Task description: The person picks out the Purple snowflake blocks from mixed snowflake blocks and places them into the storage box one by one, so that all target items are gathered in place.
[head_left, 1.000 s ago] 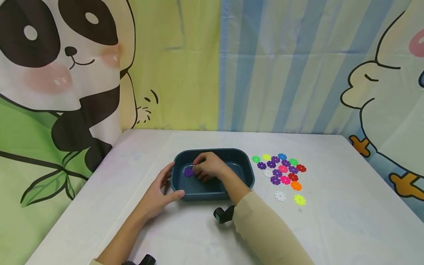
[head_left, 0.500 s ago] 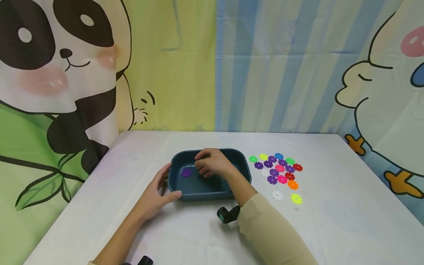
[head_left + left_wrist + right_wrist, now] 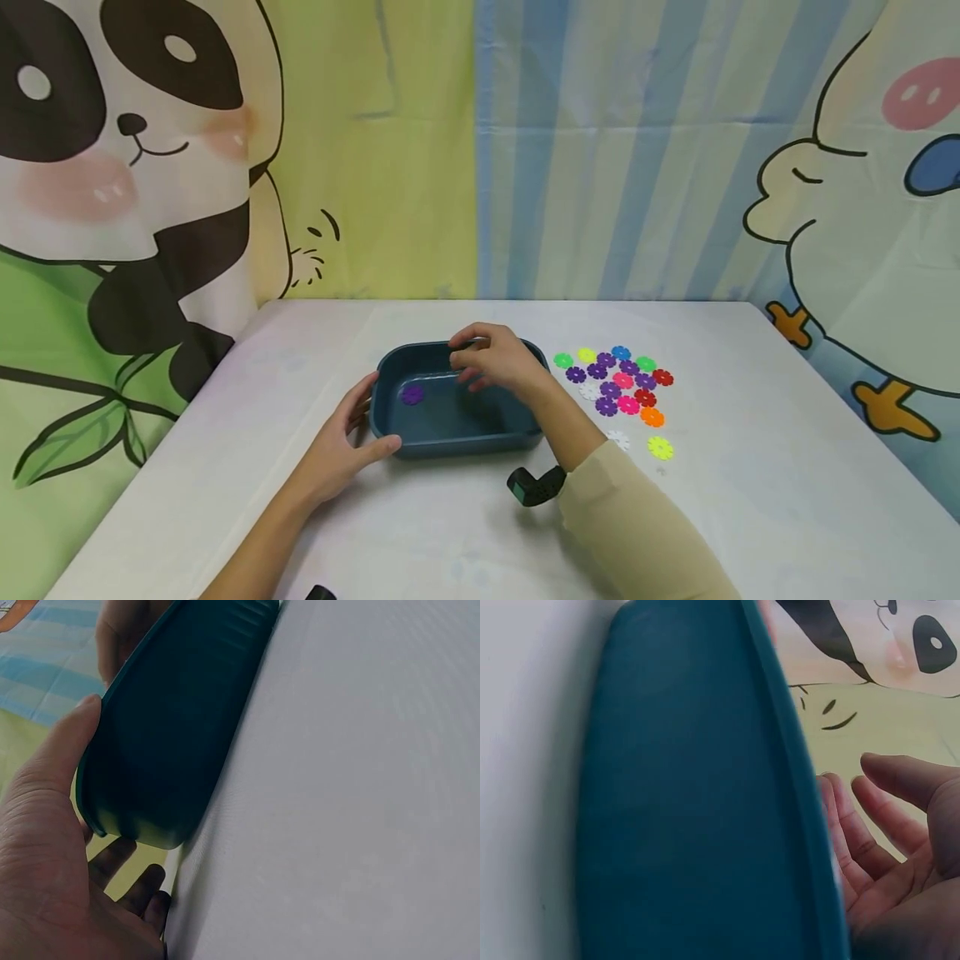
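Note:
A dark blue-green plastic tray [image 3: 465, 446] stands on the white table. My left hand [image 3: 341, 450] holds its left end; in the left wrist view the thumb lies at the rim of the tray [image 3: 165, 735] and the other fingers are at its end wall. One purple notched snowflake disc [image 3: 413, 395] lies flat inside, towards the left. Over the tray's right half hovers my right hand [image 3: 498, 362], fingers loosely bent and apart. Nothing shows between the fingers of that hand [image 3: 900, 859] in the right wrist view, where it is beyond the tray's wall.
Several snowflake discs [image 3: 622, 380] in purple, pink, red, green and other colours lie spread to the tray's right. A yellow disc [image 3: 661, 448] sits nearer the front. Behind the table [image 3: 750, 417] hangs a printed curtain [image 3: 600, 167].
My right hand has come off the purple disc, lifting and moving right; the disc stays in the tray. My left hand keeps its place at the tray's end. The head view has shifted slightly.

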A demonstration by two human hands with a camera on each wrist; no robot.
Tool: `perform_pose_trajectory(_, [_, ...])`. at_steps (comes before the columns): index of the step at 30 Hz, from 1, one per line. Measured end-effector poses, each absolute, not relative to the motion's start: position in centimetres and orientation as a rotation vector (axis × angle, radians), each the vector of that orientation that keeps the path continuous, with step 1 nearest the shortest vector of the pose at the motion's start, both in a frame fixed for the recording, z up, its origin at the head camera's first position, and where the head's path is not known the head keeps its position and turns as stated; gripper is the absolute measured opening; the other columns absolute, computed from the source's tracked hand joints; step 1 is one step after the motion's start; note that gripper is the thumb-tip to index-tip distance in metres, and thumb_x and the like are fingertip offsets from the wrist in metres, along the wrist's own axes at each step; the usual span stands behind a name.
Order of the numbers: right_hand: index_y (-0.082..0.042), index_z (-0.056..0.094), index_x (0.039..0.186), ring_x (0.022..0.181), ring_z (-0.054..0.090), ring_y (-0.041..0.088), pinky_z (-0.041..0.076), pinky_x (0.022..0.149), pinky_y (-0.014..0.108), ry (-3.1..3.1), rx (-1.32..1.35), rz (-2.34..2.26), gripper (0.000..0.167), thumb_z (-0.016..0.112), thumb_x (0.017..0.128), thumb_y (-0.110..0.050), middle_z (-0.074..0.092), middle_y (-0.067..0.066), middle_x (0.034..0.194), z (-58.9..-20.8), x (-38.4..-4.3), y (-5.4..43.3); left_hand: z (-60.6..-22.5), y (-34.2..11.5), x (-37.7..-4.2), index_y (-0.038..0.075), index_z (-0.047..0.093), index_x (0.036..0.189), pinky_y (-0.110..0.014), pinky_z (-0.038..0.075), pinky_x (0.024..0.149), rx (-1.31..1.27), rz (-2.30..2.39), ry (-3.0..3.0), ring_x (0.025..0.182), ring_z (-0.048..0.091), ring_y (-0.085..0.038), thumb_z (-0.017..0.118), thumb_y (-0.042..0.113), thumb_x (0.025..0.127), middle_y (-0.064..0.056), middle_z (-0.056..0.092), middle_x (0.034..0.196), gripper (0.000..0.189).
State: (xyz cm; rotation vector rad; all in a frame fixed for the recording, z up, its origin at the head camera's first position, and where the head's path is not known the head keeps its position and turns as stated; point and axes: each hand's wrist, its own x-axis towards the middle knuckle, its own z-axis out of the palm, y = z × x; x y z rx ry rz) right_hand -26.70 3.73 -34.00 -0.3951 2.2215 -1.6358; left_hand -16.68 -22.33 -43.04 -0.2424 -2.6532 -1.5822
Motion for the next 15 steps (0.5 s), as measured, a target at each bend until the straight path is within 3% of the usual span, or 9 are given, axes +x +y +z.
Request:
perform_pose_trajectory(5, [-0.008, 0.066, 0.127, 0.094, 0.075, 0.033, 0.065, 0.077, 0.038, 2.222, -0.412, -1.662, 0.029, 0.068, 0.099, -0.017, 0.072, 0.021, 0.117, -33.4, -26.5, 4.9, -43.0, -22.3, -16.7, 0.032, 0.022, 0.165, -0.065, 0.030, 0.121, -0.230, -1.560, -2.660, 0.152, 0.035, -0.038, 0.078, 0.035, 0.091, -0.011, 0.034, 0.167, 0.093])
perform_pose_trajectory(15, [-0.010, 0.065, 0.129, 0.088, 0.075, 0.023, 0.065, 0.079, 0.039, 2.265, -0.424, -1.665, 0.033, 0.071, 0.098, -0.020, 0.070, 0.018, 0.117, -32.1, -26.1, 7.0, -43.1, -22.3, -16.7, 0.032, 0.022, 0.165, -0.066, 0.030, 0.121, -0.245, -1.569, -2.648, 0.151, 0.036, -0.038, 0.079, 0.034, 0.091, -0.012, 0.037, 0.166, 0.093])
